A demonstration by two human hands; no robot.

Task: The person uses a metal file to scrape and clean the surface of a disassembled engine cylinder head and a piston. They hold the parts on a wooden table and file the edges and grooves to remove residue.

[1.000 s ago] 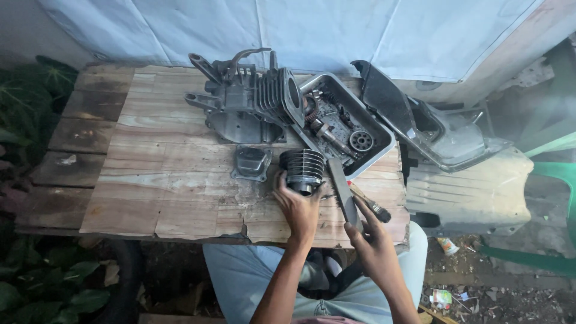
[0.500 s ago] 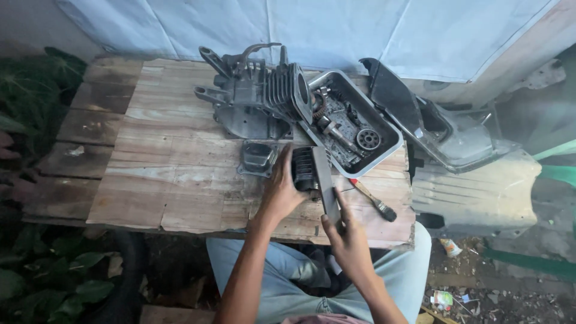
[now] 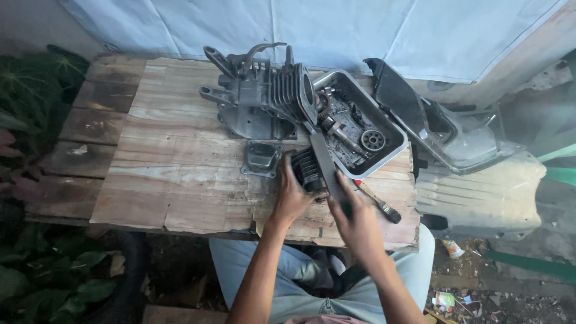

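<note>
A seated person's two bare forearms reach up from the bottom edge over pale blue trousers onto a rough wooden plank table (image 3: 180, 180). The left hand (image 3: 292, 195) cups one small black finned cylinder (image 3: 307, 168) from its near left side, fingers curled closed around the fins. The right hand (image 3: 359, 213) grips the near end of one flat dark grey bar (image 3: 324, 165), fingers wrapped shut on it; the bar runs away from the hand and lies across the right side of the finned cylinder, touching it. Just right of the right hand lies one small brush (image 3: 378, 203) with a pale handle and dark bristle end, flat on the table. Just left of the cylinder sits one small grey metal cover plate (image 3: 261, 159). Farther back stands one large grey engine block (image 3: 264, 96) with cooling fins. To its right, touching it, is one rectangular grey tray (image 3: 393, 147) holding loose gears and shafts. Beyond the table's right edge rests one dark plastic housing (image 3: 444, 129). A white sheet (image 3: 360, 30) hangs behind, and green leaves (image 3: 36, 90) crowd the left side.
</note>
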